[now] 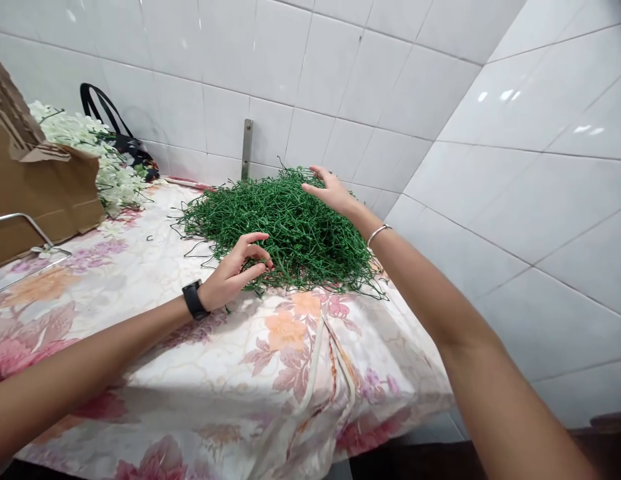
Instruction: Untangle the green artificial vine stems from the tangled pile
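A large heap of thin, tangled green stems (285, 213) lies on the flowered tablecloth (215, 380) near the wall. At the heap's front left edge is my left hand (240, 267), its fingers apart and curved, with a black band on the wrist; nothing shows in its grasp. My right hand (330, 190), with a silver bangle on the forearm, hovers at the upper right of the heap with fingers spread and nothing in them.
A torn cardboard box (50, 193) stands at the left, with white flowers (113, 173) behind it. A black bag (133, 150) leans by the tiled wall. A bent metal wire stand (35, 227) is before the box. A metal strip (247, 150) rises behind the heap.
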Motion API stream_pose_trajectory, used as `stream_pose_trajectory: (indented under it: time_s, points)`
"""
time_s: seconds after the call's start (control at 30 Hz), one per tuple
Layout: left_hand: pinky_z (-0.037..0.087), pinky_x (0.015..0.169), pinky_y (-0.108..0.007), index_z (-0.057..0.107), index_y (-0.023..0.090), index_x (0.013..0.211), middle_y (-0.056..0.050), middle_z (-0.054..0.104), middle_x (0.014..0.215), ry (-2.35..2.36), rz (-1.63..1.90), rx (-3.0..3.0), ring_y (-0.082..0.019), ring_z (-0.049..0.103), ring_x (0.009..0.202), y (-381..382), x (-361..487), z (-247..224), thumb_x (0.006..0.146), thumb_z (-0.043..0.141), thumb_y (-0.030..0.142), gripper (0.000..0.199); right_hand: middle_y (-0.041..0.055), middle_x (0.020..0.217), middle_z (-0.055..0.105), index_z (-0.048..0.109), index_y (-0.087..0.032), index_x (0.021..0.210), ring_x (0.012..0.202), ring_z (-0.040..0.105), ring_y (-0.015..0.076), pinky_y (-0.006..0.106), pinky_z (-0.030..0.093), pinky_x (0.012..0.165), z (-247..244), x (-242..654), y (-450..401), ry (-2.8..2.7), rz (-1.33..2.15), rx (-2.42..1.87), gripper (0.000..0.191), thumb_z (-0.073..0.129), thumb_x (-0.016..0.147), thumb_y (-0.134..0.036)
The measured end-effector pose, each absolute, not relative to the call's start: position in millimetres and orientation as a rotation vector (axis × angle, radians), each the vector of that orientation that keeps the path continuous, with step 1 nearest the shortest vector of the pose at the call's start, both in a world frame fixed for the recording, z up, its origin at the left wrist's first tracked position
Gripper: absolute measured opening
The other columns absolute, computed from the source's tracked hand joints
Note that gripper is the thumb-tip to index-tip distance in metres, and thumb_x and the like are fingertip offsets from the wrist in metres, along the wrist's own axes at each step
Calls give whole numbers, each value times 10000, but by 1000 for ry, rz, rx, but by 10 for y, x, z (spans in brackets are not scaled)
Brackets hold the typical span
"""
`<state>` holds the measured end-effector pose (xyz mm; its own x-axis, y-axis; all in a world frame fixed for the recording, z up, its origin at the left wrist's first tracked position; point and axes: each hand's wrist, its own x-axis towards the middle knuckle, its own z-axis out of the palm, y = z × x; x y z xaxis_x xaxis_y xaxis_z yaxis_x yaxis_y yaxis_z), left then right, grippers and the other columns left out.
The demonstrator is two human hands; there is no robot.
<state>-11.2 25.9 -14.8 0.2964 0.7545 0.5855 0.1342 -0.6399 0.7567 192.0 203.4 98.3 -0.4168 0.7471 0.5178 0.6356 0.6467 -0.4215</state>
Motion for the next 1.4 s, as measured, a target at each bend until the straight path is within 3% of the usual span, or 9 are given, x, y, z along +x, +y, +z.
stream_pose_trajectory:
  time_s: [0.1,0.23,0.37,0.47,0.53,0.67,0.87,1.17,1.4]
  points:
    - [393,809,-329,282,207,1218,-47,543,912,775,1366,2035,-152,511,871,282,-105,-152,805,490,205,462,104,1342,346,354,-158,1263,1241,290,244,424,221,1033,998,1879,2019,-2213,213,-1057,642,547,706,-413]
    - [407,830,-333,311,212,1212,-54,527,956,762,1430,2081,-154,504,896,319,-108,-168,761,571,206,521,115,1283,419,420,-139,1192,1197,357,228,389,300,989,948,1807,1838,-2192,277,-953,531,550,714,-330]
    - [424,827,-335,329,211,1208,-65,518,989,753,1495,2076,-159,504,912,326,-113,-164,736,602,198,545,77,1009,581,526,-155,968,927,529,162,315,415,816,866,1678,1436,-2131,329,-766,244,497,761,-280]
    - [429,824,-331,339,210,1201,-68,518,999,765,1540,2071,-152,512,894,309,-118,-132,734,607,201,539,35,790,589,531,-159,808,731,529,107,258,419,699,792,1587,1025,-2099,378,-684,127,468,792,-268]
    - [432,816,-324,369,206,1179,-62,529,972,784,1598,2077,-149,519,873,305,-138,-99,730,613,218,511,11,683,558,509,-160,728,641,501,87,240,401,633,737,1550,763,-2107,428,-663,136,473,797,-271]
    - [439,766,-299,462,189,1086,-44,560,887,927,1771,2106,-143,530,806,324,-217,-33,715,632,255,414,-35,488,425,401,-165,520,480,375,57,230,316,514,610,1524,429,-2268,449,-708,357,445,815,-362]
    - [438,671,-251,528,183,970,-18,549,811,1041,1932,2103,-125,518,739,291,-231,5,703,642,266,302,11,702,562,546,-152,728,645,474,93,234,360,606,464,1488,381,-2400,493,-734,292,530,741,-443]
    - [417,657,-243,555,193,946,-29,514,864,1271,2008,2212,-124,484,742,293,-275,96,773,563,255,184,21,794,617,604,-177,725,783,530,123,297,387,772,665,1520,633,-2242,583,-640,151,553,739,-319]
    - [421,655,-243,560,180,936,-21,555,818,1308,1883,2302,-119,495,698,311,-270,90,806,494,201,148,3,660,579,512,-152,683,642,532,81,253,420,679,875,1523,791,-2193,964,-570,154,523,768,-280]
